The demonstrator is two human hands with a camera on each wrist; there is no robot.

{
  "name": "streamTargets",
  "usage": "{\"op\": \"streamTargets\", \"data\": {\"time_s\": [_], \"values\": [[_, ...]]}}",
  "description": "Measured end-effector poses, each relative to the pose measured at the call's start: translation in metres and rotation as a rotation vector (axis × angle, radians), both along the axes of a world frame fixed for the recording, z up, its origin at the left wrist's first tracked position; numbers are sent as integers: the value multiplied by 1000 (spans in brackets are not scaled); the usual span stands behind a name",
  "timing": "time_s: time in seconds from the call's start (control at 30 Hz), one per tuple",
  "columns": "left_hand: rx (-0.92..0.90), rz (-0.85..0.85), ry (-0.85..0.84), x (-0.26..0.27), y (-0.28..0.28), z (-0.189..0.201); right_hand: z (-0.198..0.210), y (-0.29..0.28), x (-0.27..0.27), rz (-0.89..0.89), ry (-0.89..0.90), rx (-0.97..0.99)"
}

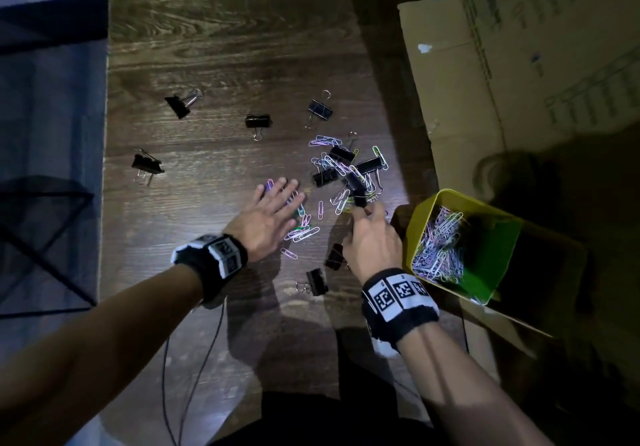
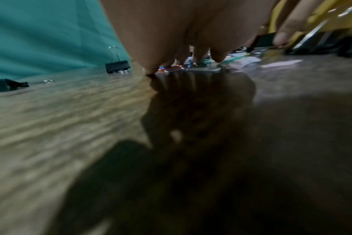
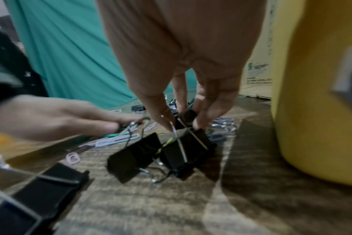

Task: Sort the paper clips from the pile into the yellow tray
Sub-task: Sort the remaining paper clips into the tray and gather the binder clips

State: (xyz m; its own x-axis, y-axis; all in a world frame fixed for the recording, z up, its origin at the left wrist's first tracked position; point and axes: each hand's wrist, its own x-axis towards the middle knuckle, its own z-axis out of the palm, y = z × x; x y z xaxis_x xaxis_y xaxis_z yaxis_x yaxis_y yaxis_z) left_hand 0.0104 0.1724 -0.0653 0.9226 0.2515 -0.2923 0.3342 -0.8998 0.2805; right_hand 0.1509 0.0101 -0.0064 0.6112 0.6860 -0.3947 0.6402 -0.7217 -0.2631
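Left hand: your left hand [image 1: 266, 215] lies flat on the table [image 1: 225, 47], fingers spread and straight, the grip holding nothing; the fingertips [image 2: 218, 55] press down on a small scatter of loose paper clips [image 1: 301, 229].
Right hand: your right hand [image 1: 372, 238] reaches into the near edge of the pile, its grip pinching a black binder clip [image 3: 188, 147] by the wire handles between thumb and fingers.
Pile: the pile [image 1: 346, 168] of coloured paper clips tangled with black binder clips sits on the table just beyond your right hand, left of the tray.
Stuck clip: a yellow-green paper clip [image 3: 167, 143] shows between the pinched binder clip and a second binder clip [image 3: 135, 157] touching its left side; whether it is caught in either, you cannot tell.
Yellow tray: the yellow tray [image 1: 420, 217] stands just to the right of your right hand, leaning on cardboard, with a heap of sorted clips [image 1: 440, 248] inside.
Stray binder clips: several lie apart on the table, far left [image 1: 180, 103], left [image 1: 147, 165], far centre [image 1: 258, 122] and [image 1: 320, 108], and two near your right wrist [image 1: 317, 281] and [image 1: 334, 257].
Cardboard box: a large cardboard box [image 1: 519, 65] fills the far right.
Wrists: each wrist carries a black band with printed markers [image 1: 398, 293].
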Motion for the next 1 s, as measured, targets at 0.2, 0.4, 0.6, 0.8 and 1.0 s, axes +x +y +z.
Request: {"op": "streamTargets", "data": {"time_s": [0.2,0.4,0.6,0.8,1.0], "values": [[9,-119,-110,12,-29,7,-2,-15,-11,-10,-62,-30],[9,-202,45,14,-33,10,1,-27,-35,91,-113,112],[29,-228,-156,-4,-27,12,-1,-34,-39,238,-10,8],[73,-13,-154,58,-28,38,6,-36,-32,230,37,-66],[-4,22,-45,81,-17,38,4,-55,-35,207,99,21]]}}
